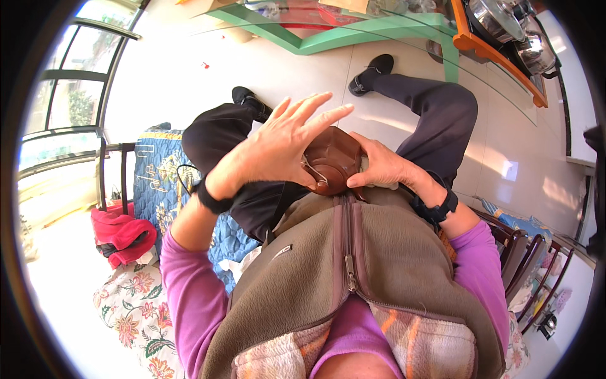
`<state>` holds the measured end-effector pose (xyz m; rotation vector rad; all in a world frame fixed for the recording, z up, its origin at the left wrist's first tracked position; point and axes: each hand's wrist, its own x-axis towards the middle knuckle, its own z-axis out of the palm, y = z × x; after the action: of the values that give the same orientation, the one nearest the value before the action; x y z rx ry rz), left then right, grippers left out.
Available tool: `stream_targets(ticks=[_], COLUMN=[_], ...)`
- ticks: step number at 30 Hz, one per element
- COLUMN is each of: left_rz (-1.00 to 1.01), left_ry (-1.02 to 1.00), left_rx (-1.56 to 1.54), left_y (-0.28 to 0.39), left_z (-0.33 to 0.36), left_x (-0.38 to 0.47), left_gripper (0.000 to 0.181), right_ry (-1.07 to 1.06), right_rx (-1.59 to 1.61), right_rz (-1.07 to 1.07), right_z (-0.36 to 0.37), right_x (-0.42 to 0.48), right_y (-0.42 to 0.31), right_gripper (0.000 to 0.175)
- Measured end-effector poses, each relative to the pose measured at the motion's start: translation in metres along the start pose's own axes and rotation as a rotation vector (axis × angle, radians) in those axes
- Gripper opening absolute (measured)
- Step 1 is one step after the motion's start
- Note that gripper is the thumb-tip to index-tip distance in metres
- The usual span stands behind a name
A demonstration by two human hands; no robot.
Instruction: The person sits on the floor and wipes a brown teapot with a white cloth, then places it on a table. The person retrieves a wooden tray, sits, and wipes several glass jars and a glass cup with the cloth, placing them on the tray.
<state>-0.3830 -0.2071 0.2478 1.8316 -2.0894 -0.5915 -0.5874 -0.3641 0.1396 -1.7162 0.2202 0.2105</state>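
Observation:
A glossy reddish-brown faceted pot with a rounded lid (333,158) is at my lap, between my two hands. A pale cord or wire lies across its left side. My right hand (380,163) is at the pot's right side, thumb near the lid, with a pale cloth-like thing under the palm. My left hand (289,137) is spread at the left side, its thumb by the lid's edge and its fingers raised over the pot. Whether that thumb touches the pot, I cannot tell. The pot's underside is hidden.
Ahead stands a glass-topped table with a green frame (378,35). An orange-edged wooden stand (502,57) holds metal pots (535,52) at the upper right. A blue quilted cover (156,175) and a red cloth bundle (120,232) lie at the left. Dark wooden chair rails (518,256) are at the right.

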Motion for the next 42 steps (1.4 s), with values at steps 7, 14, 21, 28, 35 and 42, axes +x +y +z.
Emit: stream_targets(ticks=[7,14,21,28,35,42], left_rz=[-0.376,-0.484,-0.429,-0.456,-0.452,-0.405], left_ry=[0.502,0.364,0.382,0.431,0.366,0.374], left_rx=[-0.38,-1.632,-1.642,-1.609,-1.523,-1.42], left_y=[0.022,0.014,0.011,0.008,0.004,0.003], left_z=[0.048,0.102,0.107,0.104,0.1,0.109], left_x=[-0.039,-0.048,-0.044,-0.038,-0.023,-0.02], left_gripper=[0.145,0.114,0.118,0.113,0.105,0.102], right_ry=[0.148,0.145,0.127,0.237,0.473,0.416], right_rx=[0.158,0.18,0.118,0.078,-0.003,-0.867], right_rz=[-0.092,-0.122,-0.079,0.089,-0.437,-0.742], right_z=[0.005,0.012,0.013,-0.042,-0.034,-0.005], right_x=[-0.018,-0.015,-0.019,-0.035,-0.026,0.01], right_y=[0.009,0.006,0.01,-0.014,-0.082,-0.089], right_gripper=[0.1,0.098,0.103,0.048,0.019,0.008])
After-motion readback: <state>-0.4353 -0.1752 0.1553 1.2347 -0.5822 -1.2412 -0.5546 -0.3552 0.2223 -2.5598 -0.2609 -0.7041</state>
